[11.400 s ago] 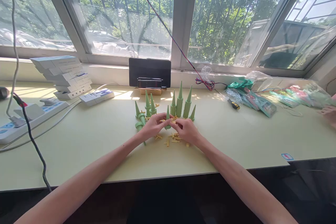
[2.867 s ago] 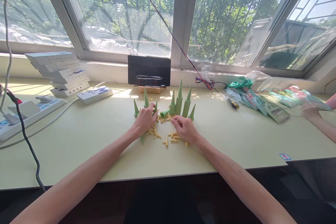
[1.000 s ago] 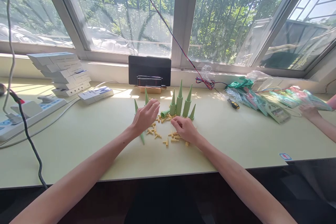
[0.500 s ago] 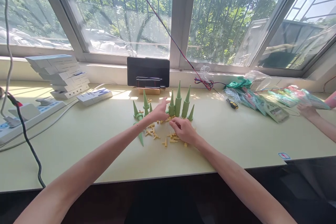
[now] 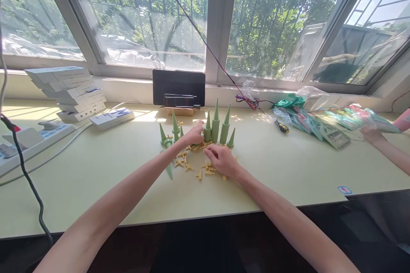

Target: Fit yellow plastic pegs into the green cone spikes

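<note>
Work looks abt. half-way: part stands, part lies loose

As landmark I take the tall cone (image 5: 215, 126), green, upright on the worktop (image 5: 288, 170). Just beside it on L is the short cone (image 5: 208, 129); on R are the wide cone (image 5: 225, 129) and then the small cone (image 5: 231, 139). These also stand upright.

The L hand (image 5: 192, 135) is L of the tall cone, just beside the short cone, w/ one finger stretched out. Its other fingers are mostly hidden, so I can't tell if it touches or holds sth. The R hand (image 5: 223, 160) is in front of the tall cone, fingers bent inward, near the yellow pegs (image 5: 200, 175); can't tell if a peg is btw. the fingertips.

Progress, in my judgement: the group at the tall cone looks in order. Farther L of it, the thin cone (image 5: 175, 127) and the end cone (image 5: 162, 132) stand too, but the lying cone (image 5: 169, 170) is down on its side. Many pegs are scattered in front & front-L of the tall cone, so these seem left to handle. Yellow bits show also by the end cone; fitted or only lying there, too small to tell.
</note>
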A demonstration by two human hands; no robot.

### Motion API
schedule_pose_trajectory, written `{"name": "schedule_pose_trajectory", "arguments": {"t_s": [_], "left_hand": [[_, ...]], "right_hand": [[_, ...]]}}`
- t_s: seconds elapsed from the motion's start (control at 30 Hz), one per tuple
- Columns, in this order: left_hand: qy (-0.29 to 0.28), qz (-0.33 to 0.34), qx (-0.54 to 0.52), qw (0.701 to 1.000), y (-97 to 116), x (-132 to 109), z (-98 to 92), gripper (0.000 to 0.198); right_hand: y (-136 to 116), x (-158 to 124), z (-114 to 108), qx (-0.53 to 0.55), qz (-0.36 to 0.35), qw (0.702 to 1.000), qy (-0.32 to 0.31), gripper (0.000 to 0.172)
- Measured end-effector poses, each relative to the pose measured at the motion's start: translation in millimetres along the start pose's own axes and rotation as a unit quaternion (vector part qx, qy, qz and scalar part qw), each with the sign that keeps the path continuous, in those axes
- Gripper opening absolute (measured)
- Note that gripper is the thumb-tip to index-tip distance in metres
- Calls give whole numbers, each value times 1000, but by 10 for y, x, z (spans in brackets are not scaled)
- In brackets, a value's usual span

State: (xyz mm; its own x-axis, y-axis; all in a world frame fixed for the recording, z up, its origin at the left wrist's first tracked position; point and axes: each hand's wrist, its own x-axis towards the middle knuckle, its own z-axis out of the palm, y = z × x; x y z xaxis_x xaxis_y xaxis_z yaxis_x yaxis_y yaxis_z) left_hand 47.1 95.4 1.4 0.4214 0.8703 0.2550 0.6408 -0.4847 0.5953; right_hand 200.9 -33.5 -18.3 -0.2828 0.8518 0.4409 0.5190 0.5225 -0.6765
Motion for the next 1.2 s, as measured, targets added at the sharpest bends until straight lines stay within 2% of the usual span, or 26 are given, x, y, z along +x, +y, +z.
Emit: {"name": "schedule_pose_trajectory", "arguments": {"t_s": [0.1,0.37,0.7,0.97,1.2], "left_hand": [[-33,1,24,999,-42,-25,3,73],[-40,6,81,996,-44,-140,-16,72],[-32,21,126,991,-65,-188,-37,34],[-10,24,142,990,-104,-244,-25,35],[6,21,140,990,-128,-269,-12,28]], "right_hand": [[5,3,4,-4,2,1000,-2,30],[-13,6,1,-6,0,1000,-9,31],[-16,5,0,-6,-2,1000,-16,32],[-9,8,5,-5,-2,1000,-19,32],[15,6,12,-4,-5,1000,-21,33]]}}
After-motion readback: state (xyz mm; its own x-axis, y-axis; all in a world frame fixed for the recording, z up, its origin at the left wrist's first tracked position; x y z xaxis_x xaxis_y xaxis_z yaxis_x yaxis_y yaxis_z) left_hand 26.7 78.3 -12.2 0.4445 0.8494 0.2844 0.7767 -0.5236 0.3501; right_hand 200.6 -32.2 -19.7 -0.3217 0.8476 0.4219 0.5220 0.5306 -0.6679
